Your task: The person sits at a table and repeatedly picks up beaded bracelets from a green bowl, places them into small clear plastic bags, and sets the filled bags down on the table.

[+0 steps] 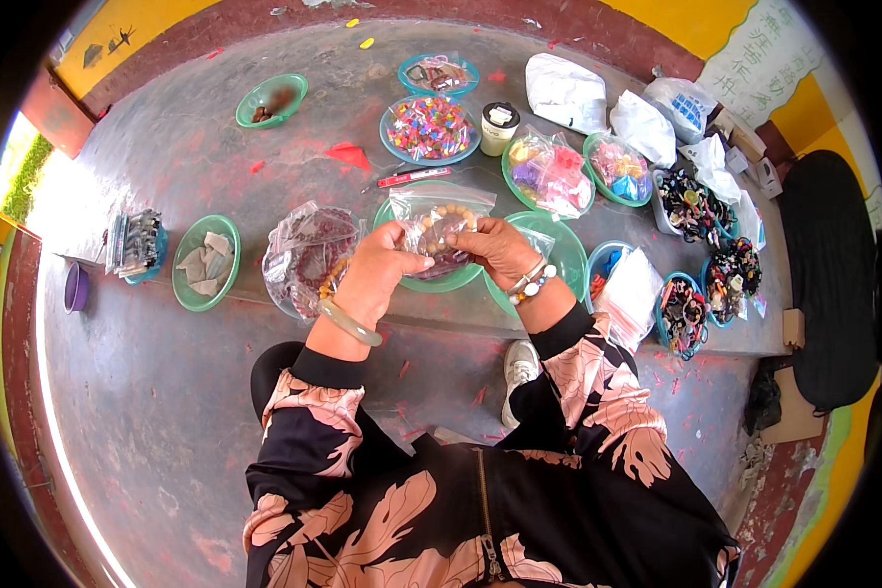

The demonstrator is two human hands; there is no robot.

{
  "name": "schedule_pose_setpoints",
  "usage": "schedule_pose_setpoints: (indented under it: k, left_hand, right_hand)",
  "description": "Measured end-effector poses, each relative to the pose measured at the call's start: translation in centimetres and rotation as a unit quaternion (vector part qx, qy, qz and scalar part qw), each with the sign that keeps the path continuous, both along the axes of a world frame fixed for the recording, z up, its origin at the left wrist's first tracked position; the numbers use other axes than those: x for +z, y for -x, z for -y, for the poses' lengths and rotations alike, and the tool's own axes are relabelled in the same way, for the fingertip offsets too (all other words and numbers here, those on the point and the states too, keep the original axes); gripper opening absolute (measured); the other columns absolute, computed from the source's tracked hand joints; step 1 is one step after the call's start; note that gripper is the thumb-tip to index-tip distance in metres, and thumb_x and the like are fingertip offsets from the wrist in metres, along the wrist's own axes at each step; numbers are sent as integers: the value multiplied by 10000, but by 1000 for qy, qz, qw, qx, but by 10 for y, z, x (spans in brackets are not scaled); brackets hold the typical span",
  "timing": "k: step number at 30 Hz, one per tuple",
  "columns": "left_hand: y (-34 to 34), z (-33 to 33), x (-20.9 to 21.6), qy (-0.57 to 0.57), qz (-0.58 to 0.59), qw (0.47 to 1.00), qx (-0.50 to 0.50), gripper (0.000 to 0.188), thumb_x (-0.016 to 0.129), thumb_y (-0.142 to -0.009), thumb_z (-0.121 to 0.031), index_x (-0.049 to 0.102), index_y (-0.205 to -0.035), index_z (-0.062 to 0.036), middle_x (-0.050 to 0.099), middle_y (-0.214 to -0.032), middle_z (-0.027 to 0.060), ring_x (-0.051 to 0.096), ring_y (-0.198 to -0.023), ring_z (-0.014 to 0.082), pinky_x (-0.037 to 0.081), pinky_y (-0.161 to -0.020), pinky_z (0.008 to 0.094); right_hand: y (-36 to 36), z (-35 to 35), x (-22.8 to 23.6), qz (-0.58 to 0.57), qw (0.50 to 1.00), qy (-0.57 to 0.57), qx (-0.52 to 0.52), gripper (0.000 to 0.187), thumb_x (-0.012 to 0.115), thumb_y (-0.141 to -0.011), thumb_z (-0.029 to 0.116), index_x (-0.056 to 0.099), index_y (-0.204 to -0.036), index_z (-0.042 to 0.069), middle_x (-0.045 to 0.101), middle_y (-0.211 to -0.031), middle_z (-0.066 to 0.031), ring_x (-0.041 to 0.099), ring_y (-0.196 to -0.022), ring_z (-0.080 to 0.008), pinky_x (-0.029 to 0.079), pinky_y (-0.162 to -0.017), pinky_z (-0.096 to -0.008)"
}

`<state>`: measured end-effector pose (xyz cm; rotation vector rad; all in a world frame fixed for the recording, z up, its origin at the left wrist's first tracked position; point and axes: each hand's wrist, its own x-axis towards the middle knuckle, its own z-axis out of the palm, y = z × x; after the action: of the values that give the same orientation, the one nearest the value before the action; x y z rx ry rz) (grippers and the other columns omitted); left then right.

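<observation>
My left hand [386, 263] and my right hand [501, 253] meet in front of me, each closed on a clear plastic zip bag [416, 199]. A tan and brown beaded bracelet [453, 212] shows at the bag, between my fingertips; whether it lies fully inside cannot be told. Below the bag is a green bowl [446, 284], mostly covered by my hands. Close to my left hand, a large clear bag [309, 245] holds dark red beaded strings. Beside my right hand stands another green bowl [566, 255] with clear plastic in it.
Bowls of colourful small pieces [429, 129] and pink packets [554, 176] stand farther off, near a lidded cup [500, 125] and a red cutter-like tool [414, 176]. Baskets of dark trinkets [684, 312] sit at right. A green bowl with cloth [206, 263] stands left.
</observation>
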<state>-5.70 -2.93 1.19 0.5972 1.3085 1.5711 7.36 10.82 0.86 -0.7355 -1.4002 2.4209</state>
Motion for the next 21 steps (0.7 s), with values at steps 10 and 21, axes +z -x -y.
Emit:
schedule_pose_setpoints:
  k: [10,21]
  left_hand:
    - [-2,1,10,-20,178,984,-16,260,629,-814,-87,561,-1027,45,617,-972,90,598,-862,163,466,-770,287]
    - [-4,-1,4,-19,-67,997,25,162,618,-824,-80,604,-933,38,611,-823,24,537,-722,67,431,-651,224]
  right_hand:
    - [2,3,1,-122,987,45,-95,246,637,-796,21,609,-1039,-10,648,-979,-83,616,-870,-167,477,-818,-295]
    - [2,-3,-10,-122,985,95,-81,174,642,-809,92,627,-968,22,646,-908,-55,611,-844,-158,487,-763,-305]
